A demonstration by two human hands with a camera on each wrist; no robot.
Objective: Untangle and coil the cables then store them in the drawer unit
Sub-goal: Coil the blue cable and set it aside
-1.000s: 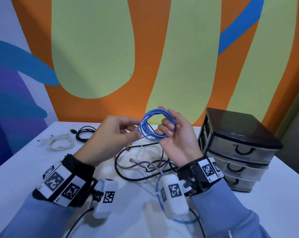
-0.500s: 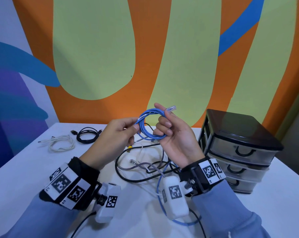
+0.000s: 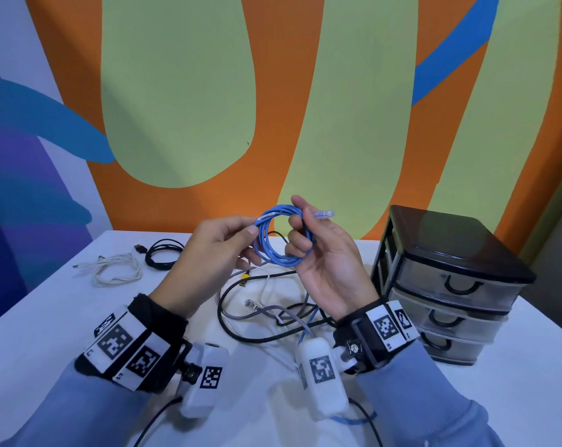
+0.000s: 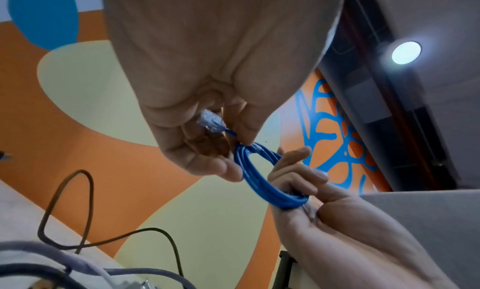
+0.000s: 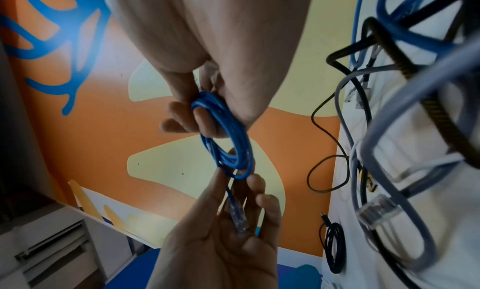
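The left hand [image 3: 208, 256] pinched the left side of the blue cable coil [image 3: 281, 235] between thumb and forefinger, with one clear plug [image 4: 211, 122] tucked inside its curled fingers. The right hand [image 3: 324, 262] gripped the coil's right side, fingers hooked through the loop, and the other clear plug [image 3: 323, 214] stuck out to the right past its fingertips. The coil was held upright above the white table [image 3: 41, 321], clear of it.

Beneath the hands lay a tangle of black, grey and white cables [image 3: 273, 304], including a grey cable's clear plug [image 3: 252, 305] and a yellow-tipped connector [image 3: 244, 279]. Farther left sat a coiled black cable [image 3: 163, 258] and, just beyond it, a coiled white cable [image 3: 116, 269]. At the right stood the drawer unit [image 3: 447, 279], three drawers all closed, well apart from the blue coil.
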